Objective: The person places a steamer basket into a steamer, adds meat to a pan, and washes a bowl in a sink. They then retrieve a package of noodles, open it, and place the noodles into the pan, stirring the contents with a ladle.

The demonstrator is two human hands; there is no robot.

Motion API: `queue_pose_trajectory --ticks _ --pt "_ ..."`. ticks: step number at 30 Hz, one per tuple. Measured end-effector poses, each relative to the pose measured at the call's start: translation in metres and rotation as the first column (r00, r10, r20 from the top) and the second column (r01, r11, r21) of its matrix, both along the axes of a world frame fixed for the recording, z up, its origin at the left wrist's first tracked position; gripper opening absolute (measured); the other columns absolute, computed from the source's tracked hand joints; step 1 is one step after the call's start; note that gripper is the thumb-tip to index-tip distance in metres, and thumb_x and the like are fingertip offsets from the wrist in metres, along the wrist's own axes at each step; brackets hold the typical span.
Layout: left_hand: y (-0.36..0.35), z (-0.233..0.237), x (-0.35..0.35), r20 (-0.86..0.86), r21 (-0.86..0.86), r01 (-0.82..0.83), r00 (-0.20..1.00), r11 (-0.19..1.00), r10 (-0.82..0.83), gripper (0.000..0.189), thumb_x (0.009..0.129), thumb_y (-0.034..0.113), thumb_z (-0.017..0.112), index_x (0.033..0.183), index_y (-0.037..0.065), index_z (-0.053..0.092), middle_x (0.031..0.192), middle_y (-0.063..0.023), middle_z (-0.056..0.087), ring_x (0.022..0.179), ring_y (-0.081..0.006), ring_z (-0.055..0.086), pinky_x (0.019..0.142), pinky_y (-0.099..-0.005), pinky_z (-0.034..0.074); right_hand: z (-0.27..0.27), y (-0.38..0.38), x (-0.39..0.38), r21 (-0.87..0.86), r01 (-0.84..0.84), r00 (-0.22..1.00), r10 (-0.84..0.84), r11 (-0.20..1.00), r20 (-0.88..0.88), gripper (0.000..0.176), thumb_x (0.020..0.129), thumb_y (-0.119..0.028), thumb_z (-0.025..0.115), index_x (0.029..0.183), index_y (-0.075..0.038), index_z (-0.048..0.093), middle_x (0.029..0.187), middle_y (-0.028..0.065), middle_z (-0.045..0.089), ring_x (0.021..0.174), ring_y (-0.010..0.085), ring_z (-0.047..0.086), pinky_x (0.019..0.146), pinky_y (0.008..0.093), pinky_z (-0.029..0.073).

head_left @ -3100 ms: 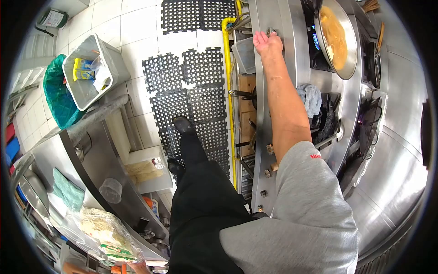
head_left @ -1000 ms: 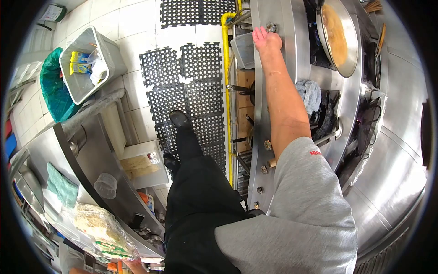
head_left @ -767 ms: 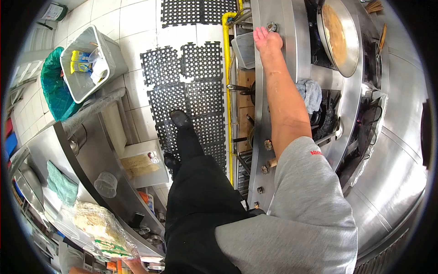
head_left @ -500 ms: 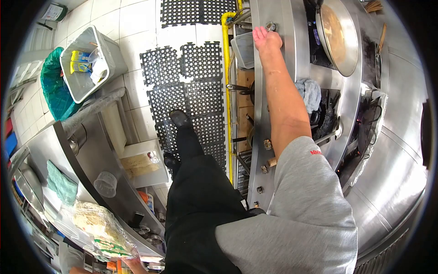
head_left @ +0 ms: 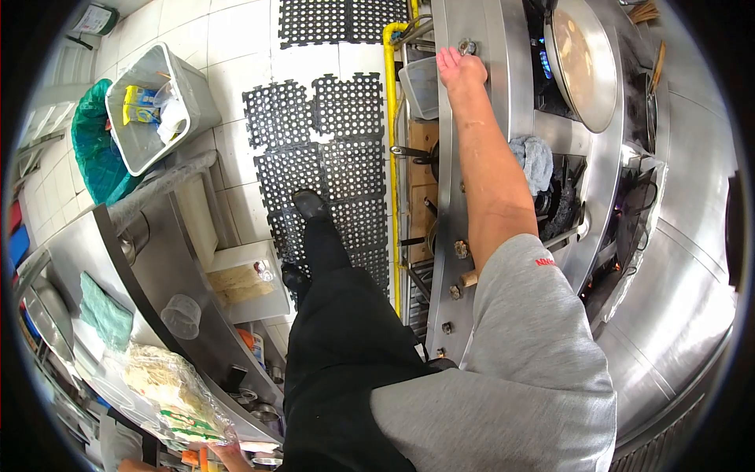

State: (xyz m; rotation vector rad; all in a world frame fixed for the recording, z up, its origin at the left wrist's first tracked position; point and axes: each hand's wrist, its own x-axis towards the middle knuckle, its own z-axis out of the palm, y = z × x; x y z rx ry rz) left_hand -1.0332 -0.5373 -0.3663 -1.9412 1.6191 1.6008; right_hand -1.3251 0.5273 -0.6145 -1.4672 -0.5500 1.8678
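My right hand (head_left: 462, 69) reaches forward along the stove's steel front panel, right at a round metal control knob (head_left: 468, 47). Its visible fingers are stretched out beside the knob, and the thumb is hidden. To the right of the hand, a large wok (head_left: 602, 75) with cloudy, pale brown liquid sits over a burner, where a blue glow (head_left: 544, 63) shows beneath its near side. A folded grey cloth (head_left: 532, 164) lies on the stove to the right of my forearm. My left hand is out of view.
Several more knobs line the panel, such as this one (head_left: 461, 249). Pan handles (head_left: 410, 152) stick out beneath, near a yellow pipe (head_left: 388, 126). Black mats (head_left: 287, 161) cover the floor. Leftward stand a bin (head_left: 206, 106) and a counter with a plastic-wrapped bundle (head_left: 169, 385), near another person's hand (head_left: 228, 455).
The glow under the wok has turned from purple to brighter blue. The liquid's surface pattern has shifted, with more pale streaks. My right hand stays beside the knob.
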Motion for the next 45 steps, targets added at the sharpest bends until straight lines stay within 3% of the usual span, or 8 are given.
queue_pose_trajectory --ticks 9,11,13,21,22,26,40,45 --pt "0.055 -0.042 -0.048 0.002 0.018 0.119 0.993 0.993 -0.119 0.050 0.099 0.043 0.050 0.135 0.009 0.058 0.129 -0.0121 0.065 0.102 -0.0265 0.067 0.076 -0.0398 0.059 -0.132 -0.008 0.037 -0.182 -0.071 0.982 0.038 0.981 -0.184 0.059 0.107 -0.041 0.028 0.144 0.003 0.038 0.150 0.0283 0.045 0.137 0.0448 0.046 0.111 0.0583 0.041" --pt "0.070 -0.061 -0.066 -0.022 0.053 0.197 0.980 0.979 -0.196 0.049 0.100 0.042 0.050 0.134 0.008 0.058 0.128 -0.0128 0.065 0.101 -0.0264 0.067 0.075 -0.0390 0.059 -0.124 -0.104 0.056 0.194 -0.519 0.222 0.350 0.833 -0.910 0.026 0.096 -0.033 0.053 0.085 -0.014 0.067 0.076 0.0072 0.068 0.082 0.0236 0.068 0.071 0.0452 0.051" --pt "0.086 -0.075 -0.079 -0.066 0.075 0.265 0.963 0.961 -0.261 0.048 0.100 0.040 0.049 0.134 0.007 0.058 0.127 -0.0135 0.065 0.100 -0.0262 0.067 0.074 -0.0383 0.059 -0.040 -0.211 0.067 -0.173 -0.468 0.787 0.320 0.867 -0.527 0.017 0.094 -0.028 0.058 0.084 -0.017 0.065 0.079 0.0052 0.065 0.076 0.0238 0.065 0.065 0.0434 0.051" --pt "0.158 -0.050 -0.102 -0.338 0.121 0.471 0.847 0.874 -0.409 0.045 0.101 0.033 0.048 0.132 0.002 0.057 0.122 -0.0165 0.066 0.095 -0.0256 0.068 0.068 -0.0355 0.059 0.009 -0.592 0.190 -0.266 -0.940 -0.094 0.913 -0.212 -0.398 0.026 0.100 -0.036 0.058 0.084 -0.018 0.067 0.068 0.0066 0.065 0.053 0.0175 0.062 0.040 0.0350 0.047" --pt "0.162 -0.041 -0.100 -0.377 0.120 0.483 0.831 0.868 -0.410 0.045 0.101 0.033 0.048 0.132 0.002 0.057 0.121 -0.0168 0.066 0.095 -0.0256 0.068 0.068 -0.0352 0.059 -0.061 -0.631 0.194 0.156 -0.893 -0.244 0.161 -0.423 -0.956 0.028 0.098 -0.038 0.061 0.083 -0.015 0.067 0.068 0.0052 0.064 0.053 0.0172 0.062 0.040 0.0354 0.046" --pt "0.159 -0.005 -0.082 -0.503 0.103 0.508 0.768 0.855 -0.395 0.043 0.101 0.029 0.047 0.131 0.000 0.057 0.119 -0.0183 0.067 0.092 -0.0253 0.069 0.065 -0.0338 0.059 0.165 -0.634 0.212 0.028 -0.827 -0.539 0.807 -0.561 0.241 0.041 0.097 -0.033 0.059 0.071 -0.002 0.065 0.067 0.0123 0.065 0.064 0.0285 0.067 0.051 0.0459 0.049" --pt "0.055 0.160 -0.036 -0.825 -0.306 0.449 0.315 0.839 -0.469 0.022 0.099 0.012 0.052 0.119 0.004 0.059 0.104 -0.0084 0.067 0.093 -0.0182 0.069 0.065 -0.0296 0.060 0.436 -0.768 0.225 0.900 -0.042 0.325 0.845 -0.434 0.423 0.058 0.084 -0.030 0.077 0.129 0.002 0.059 0.131 0.0240 0.057 0.125 0.0430 0.051 0.111 0.0504 0.038" --pt "0.108 0.244 -0.055 -0.906 -0.218 0.262 0.303 0.940 -0.294 0.022 0.106 0.023 0.053 0.110 0.004 0.062 0.082 0.0002 0.061 0.067 -0.0098 0.056 0.058 -0.0248 0.047 0.478 -0.782 0.206 0.780 -0.267 0.146 0.777 -0.566 0.613 0.069 0.083 -0.033 0.078 0.140 -0.002 0.055 0.130 0.0266 0.050 0.120 0.0422 0.050 0.102 0.0474 0.045"
